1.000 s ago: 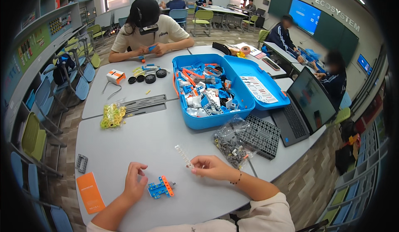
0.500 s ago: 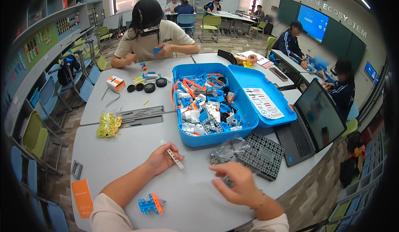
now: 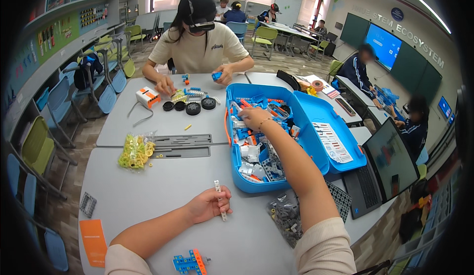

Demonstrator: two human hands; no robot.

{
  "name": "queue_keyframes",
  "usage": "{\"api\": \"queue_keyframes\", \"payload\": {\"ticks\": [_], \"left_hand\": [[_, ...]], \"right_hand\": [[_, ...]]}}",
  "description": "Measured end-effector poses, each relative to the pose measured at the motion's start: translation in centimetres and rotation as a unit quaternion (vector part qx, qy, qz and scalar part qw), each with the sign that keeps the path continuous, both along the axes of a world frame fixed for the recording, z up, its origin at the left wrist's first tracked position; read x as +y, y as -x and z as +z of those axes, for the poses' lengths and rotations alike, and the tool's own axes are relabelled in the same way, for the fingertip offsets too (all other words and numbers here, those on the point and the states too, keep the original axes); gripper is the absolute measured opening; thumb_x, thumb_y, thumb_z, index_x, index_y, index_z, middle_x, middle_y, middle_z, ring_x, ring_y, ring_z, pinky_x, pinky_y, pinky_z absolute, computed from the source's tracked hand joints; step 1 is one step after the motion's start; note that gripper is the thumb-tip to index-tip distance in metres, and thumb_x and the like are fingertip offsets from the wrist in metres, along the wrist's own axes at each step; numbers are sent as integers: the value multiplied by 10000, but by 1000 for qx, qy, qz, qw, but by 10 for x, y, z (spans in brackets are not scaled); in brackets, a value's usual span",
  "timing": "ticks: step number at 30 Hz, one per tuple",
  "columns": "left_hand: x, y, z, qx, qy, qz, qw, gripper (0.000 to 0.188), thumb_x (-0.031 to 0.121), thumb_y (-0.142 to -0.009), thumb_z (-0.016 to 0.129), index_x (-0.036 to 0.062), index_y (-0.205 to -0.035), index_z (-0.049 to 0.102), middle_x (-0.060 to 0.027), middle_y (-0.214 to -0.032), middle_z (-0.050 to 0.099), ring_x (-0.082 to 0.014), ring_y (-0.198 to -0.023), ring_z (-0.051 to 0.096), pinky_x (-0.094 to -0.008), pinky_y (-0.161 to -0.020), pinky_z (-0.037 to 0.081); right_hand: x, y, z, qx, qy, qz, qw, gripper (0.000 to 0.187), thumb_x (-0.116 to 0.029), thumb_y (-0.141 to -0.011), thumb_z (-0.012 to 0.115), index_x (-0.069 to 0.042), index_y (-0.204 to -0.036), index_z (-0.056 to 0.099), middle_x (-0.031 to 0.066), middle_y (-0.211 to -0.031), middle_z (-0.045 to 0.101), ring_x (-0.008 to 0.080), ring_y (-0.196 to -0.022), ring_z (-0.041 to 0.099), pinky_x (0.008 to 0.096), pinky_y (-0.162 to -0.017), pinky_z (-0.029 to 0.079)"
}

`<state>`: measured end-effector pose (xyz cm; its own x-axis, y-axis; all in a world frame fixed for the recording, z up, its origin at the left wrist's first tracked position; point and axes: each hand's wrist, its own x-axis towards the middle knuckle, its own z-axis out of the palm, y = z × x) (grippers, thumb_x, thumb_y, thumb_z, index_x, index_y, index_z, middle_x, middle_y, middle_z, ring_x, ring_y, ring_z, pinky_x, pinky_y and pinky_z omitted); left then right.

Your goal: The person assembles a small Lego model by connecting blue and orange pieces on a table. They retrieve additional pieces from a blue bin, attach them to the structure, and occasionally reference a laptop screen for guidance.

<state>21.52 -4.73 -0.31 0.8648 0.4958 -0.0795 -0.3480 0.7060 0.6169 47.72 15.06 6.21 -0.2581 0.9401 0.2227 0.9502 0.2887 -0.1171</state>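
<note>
My left hand [image 3: 211, 206] is closed around a white perforated beam [image 3: 217, 190], which stands out at both ends of the grip above the table. My right hand [image 3: 256, 119] reaches down into a blue storage box [image 3: 256, 185] full of loose building-kit parts. Its fingers are bent together among the parts, beside a white piece [image 3: 236, 107]; their tips are partly hidden, so what they pinch is unclear. Near the table's front edge lies a blue and orange beam assembly [image 3: 190, 262], touched by neither hand.
The box's lid [image 3: 351, 159] lies open to the right, beside a laptop [image 3: 368, 191]. A bag of grey parts [image 3: 286, 216] sits under my right forearm. Left are a bag of yellow parts [image 3: 134, 150] and an orange booklet [image 3: 93, 243]. Across the table, a person [image 3: 197, 48] handles parts near black wheels [image 3: 193, 108].
My right hand has moved from above the table near the grey parts forward into the blue box. My left hand still holds the beam, now turned more upright. The view has shifted.
</note>
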Motion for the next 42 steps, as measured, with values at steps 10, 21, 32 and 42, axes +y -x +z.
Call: {"api": "queue_keyframes", "payload": {"ticks": [10,21,32,42], "left_hand": [[-2,-5,3,7,-12,-6,1000,177,207,-938,490,49,-1007,534,5,-701,429,-137,-712,517,-395,-918,464],[-1,-7,0,-1,-17,-13,1000,175,201,-934,488,53,-1022,524,-3,-716,450,-135,-720,535,-405,-953,446],[-1,-8,4,15,10,19,1000,305,247,-955,397,22,-1120,520,-70,-797,554,-231,-816,579,-470,-941,444],[-6,-8,8,80,-88,35,992,433,259,-996,454,-32,-1315,426,-122,-1121,616,-219,-1040,617,-357,-916,506]], "right_hand": [[3,3,1,-17,-1,-159,987,298,-337,-912,463,-170,-1021,684,75,-991,693,265,-1007,619,544,-957,308],[22,14,11,-37,180,-240,953,498,-471,-680,707,-291,-1143,676,55,-1230,588,289,-1202,487,621,-964,279],[0,-20,43,608,27,-35,793,205,-237,-753,751,-41,-807,727,22,-760,661,86,-694,567,239,-609,437],[-274,24,29,662,277,69,694,234,-259,-847,712,-43,-889,633,18,-775,630,71,-682,595,227,-593,513]]}}
